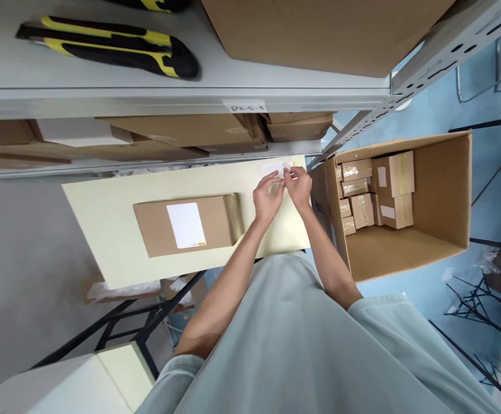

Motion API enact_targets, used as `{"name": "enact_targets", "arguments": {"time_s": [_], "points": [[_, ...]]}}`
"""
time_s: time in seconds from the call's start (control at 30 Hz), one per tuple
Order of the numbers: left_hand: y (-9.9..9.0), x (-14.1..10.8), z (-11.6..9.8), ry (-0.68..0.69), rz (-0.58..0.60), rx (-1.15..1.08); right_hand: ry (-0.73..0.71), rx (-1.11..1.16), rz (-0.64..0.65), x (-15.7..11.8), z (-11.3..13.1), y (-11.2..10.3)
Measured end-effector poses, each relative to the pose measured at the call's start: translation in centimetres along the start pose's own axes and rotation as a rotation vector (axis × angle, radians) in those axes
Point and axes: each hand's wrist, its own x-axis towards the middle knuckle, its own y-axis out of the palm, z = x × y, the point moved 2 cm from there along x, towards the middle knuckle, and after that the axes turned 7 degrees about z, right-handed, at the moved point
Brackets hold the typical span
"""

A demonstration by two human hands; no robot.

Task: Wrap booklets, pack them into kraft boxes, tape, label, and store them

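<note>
Near the far right end of the cream tabletop (pixel 104 230), my right hand (pixel 299 187) pinches the edge of a white label (pixel 278 167) with a small yellow mark at its corner. Beside it, my left hand (pixel 269 200) has its fingers curled in with thumb and fingertips close together, meeting the right fingertips at the label. The fingers cover part of the label. To the left of my hands lies a taped brown cardboard box (pixel 216 221), with a white label (pixel 185 224) on its top face.
A large open carton (pixel 409 247) holding several small taped boxes (pixel 390 175) stands right of the table. Beyond the table rises a metal shelf (pixel 168 98) with a yellow-black utility knife (pixel 112 46) and cartons. Black metal legs (pixel 164 310) stand below left.
</note>
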Motion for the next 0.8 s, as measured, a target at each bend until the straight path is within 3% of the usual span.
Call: {"name": "enact_targets", "arguments": {"time_s": [0.1,0.2,0.3,0.37,0.57,0.8], "points": [[0.4,1.2,0.9,0.075,0.127,0.097,0.036,-0.047,-0.046,0.3,-1.3,-3.0],[1.9,3.7,2.2,0.136,0.364,0.263,0.088,-0.08,-0.102,0.5,-2.8,-5.4],[3.6,5.8,2.7,0.167,0.593,0.409,0.149,-0.111,-0.107,0.8,-3.7,-6.5],[4.3,6.6,2.7,0.14,0.684,0.497,0.187,-0.117,-0.1,1.0,-3.8,-6.6],[4.5,7.1,1.9,0.087,0.763,0.68,0.273,-0.114,-0.074,1.1,-4.0,-7.0],[5.1,7.6,2.8,0.082,0.75,0.609,0.281,-0.067,-0.13,1.0,-5.7,-7.6]]}}
